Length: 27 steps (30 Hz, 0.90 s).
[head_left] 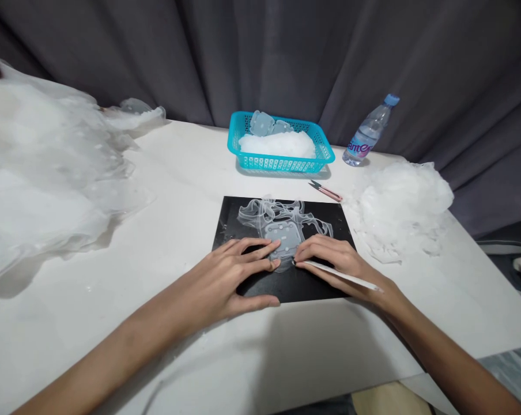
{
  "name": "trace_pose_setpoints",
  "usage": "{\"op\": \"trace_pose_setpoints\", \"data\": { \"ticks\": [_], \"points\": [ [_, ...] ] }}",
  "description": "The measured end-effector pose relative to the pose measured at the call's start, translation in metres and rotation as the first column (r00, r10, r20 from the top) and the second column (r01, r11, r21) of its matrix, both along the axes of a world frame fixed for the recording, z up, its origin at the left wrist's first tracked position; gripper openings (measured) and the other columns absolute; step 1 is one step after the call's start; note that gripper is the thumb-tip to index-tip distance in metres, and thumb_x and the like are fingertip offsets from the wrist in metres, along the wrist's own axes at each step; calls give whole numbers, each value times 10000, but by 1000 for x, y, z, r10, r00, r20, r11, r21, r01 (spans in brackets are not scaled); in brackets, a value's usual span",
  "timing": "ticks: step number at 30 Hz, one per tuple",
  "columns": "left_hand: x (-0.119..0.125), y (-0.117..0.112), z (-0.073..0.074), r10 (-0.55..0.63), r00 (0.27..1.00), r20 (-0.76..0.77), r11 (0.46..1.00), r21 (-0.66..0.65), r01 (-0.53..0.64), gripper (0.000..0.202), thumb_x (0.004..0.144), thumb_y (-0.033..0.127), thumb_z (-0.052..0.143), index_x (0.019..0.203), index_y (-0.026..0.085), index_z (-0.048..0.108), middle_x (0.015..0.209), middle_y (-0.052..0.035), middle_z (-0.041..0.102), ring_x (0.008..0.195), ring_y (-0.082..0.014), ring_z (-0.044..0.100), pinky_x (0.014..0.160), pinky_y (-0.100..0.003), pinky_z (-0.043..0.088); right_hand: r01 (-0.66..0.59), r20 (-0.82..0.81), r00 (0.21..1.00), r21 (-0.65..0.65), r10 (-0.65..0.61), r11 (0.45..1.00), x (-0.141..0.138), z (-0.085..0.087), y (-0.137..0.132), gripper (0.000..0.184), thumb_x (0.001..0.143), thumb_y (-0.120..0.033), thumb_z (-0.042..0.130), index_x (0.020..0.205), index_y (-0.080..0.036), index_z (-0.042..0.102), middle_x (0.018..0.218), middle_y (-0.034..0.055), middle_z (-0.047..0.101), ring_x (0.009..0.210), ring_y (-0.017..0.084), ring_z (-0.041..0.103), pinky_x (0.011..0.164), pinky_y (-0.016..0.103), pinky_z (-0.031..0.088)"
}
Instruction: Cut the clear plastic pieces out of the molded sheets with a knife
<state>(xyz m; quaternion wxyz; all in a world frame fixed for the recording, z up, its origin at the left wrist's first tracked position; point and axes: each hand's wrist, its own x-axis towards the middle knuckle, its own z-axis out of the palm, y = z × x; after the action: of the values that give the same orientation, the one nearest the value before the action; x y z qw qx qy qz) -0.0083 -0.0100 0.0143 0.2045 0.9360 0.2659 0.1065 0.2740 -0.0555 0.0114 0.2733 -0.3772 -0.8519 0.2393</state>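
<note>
A translucent, rounded-square sheet piece (286,233) with pale dots and frilly see-through strips lies on the black mat (238,219). My left hand (238,268) rests flat with fingers apart, its fingertips touching the piece's left and lower side. In my right hand (336,259) is a slim white pen-like tool (344,275), pinched near its dark tip at the piece's lower right edge. The tip is too small to make out. Beyond the mat's top right lie small pink-handled thread snips (326,191).
A turquoise basket (282,164) at the back holds similar translucent pieces (263,123) and white material. Right of it stands a water bottle (366,135). Large heaps of filmy white material lie left (48,173) and right (407,202) on the white table (169,190). Dark curtain (260,52) hangs behind.
</note>
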Motion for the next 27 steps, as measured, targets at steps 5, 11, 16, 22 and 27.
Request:
{"op": "trace_pose_setpoints", "data": {
  "ticks": [5,11,16,22,27],
  "points": [
    [1,0,0,4,1000,-3,1000,-12,-4,517,940,649,661,1327,312,722,1591,-34,551,1440,-317,514,1131,-469,462,-35,23,999,132,33,991,-7,-12,5,121,1072,-202,545,1120,-203,657,1068,82,748,992,202,676,876,349,566],
    [-1,1,-3,-9,1000,-4,1000,-8,9,456,997,607,604,1342,328,707,1609,-16,532,1469,-297,480,1142,-457,455,-15,128,991,317,-27,948,-15,-20,7,164,1088,-215,515,1090,-185,677,1060,84,754,927,185,694,838,326,568],
    [1,-2,0,29,998,54,998,-63,-26,346,1074,464,527,1343,310,681,1550,-54,567,1389,-271,546,1135,-429,453,94,170,973,329,-156,940,-19,-20,6,235,1086,-302,531,1248,-183,653,1168,127,714,1057,218,696,919,360,590],
    [16,-12,5,501,864,55,845,-250,-473,458,1005,626,539,853,213,669,840,-18,671,802,-213,613,733,-323,454,90,177,969,390,-171,916,-23,-16,5,226,1082,-231,523,1237,-168,675,1084,124,733,944,223,676,840,358,585],
    [28,-11,-4,571,819,56,727,-499,-473,538,939,676,583,694,202,651,651,19,552,659,-170,496,628,-292,336,147,116,967,476,-227,867,-32,-18,1,183,1062,-210,560,1178,-188,699,1054,108,754,916,227,652,813,354,570]
  ]
}}
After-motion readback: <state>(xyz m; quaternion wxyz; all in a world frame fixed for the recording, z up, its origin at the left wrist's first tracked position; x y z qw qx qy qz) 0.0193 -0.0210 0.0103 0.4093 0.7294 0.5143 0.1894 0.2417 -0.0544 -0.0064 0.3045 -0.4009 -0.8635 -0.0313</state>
